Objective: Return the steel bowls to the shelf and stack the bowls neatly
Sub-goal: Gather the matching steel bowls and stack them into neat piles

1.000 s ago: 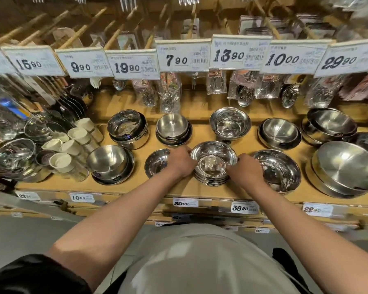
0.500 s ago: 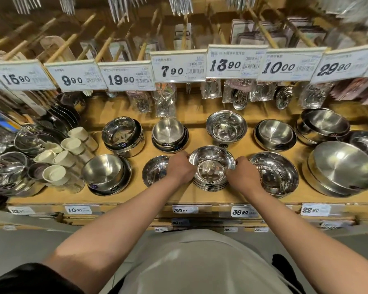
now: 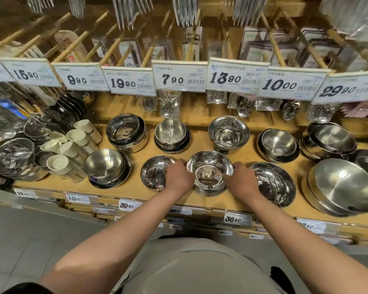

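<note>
A stack of bowls [image 3: 209, 172] sits near the front edge of the wooden shelf [image 3: 200, 200], about midway along it. The top bowl is shiny, and several rims show below it on the near side, nested closely. The person's left hand [image 3: 180, 177] is on the left side of the stack, fingers curled round the rim of the top bowl. The right hand [image 3: 241, 179] is on the right side, its fingers curled over the rim in the same way. Both forearms reach in from the bottom of the view.

Just left of the stack, partly under the left hand, lies a single shallow bowl [image 3: 154, 172]. Just right of it, partly behind the right hand, sits a wide shiny bowl [image 3: 274, 183]. Further left along the front edge is a matte bowl [image 3: 106, 166] resting in a wider one. At the right end of the shelf stand large matte bowls [image 3: 344, 185], leaning toward the front.

Along the back edge of the shelf run more stacks: a straight-sided pair [image 3: 126, 131], a small matte stack [image 3: 172, 134], a shiny footed bowl [image 3: 228, 132] and a matte stack [image 3: 278, 144]. Pale cups [image 3: 72, 145] lie on their sides toward the left end. Price tags [image 3: 180, 78] hang in a row above the shelf, with packaged spoons [image 3: 245, 106] below them.
</note>
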